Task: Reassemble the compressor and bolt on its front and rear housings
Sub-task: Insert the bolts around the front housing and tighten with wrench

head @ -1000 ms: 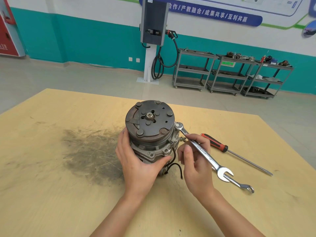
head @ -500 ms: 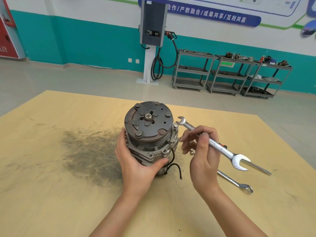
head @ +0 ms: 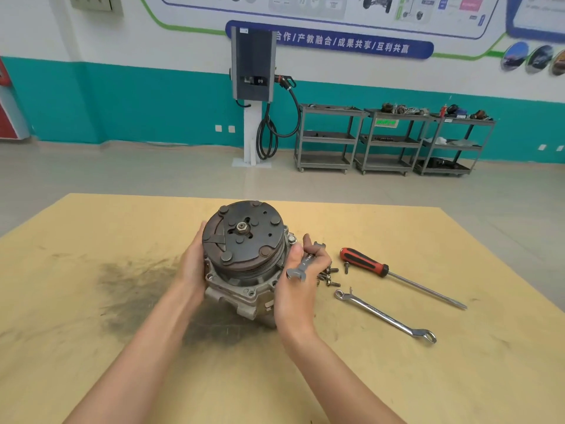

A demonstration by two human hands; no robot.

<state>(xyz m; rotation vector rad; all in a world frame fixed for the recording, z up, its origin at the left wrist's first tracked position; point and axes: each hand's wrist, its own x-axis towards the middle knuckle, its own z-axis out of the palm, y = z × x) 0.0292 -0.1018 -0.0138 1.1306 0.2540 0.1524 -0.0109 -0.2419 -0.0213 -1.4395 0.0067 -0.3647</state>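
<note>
**Compressor held between both hands on the desk**

The compressor [head: 244, 258] stands on the yellow desk [head: 91, 332] near its middle, tilted, with its dark round pulley face turned up toward the camera. The left hand [head: 192, 267] presses flat against the compressor's left side, fingers fairly straight along the body. The right hand [head: 301, 283] braces the compressor's right side, its fingers [head: 321, 258] curled round a short wrench [head: 305, 263] whose open end shows by the thumb. Just right of the compressor, partly behind that hand, lies a small heap of bolts [head: 330, 276]. Farther right of the compressor lies a screwdriver [head: 367, 264] with a red and black handle, and nearer the camera a long wrench [head: 385, 316]. Left of the compressor the desk bears a dark smudge [head: 134, 289].
</note>
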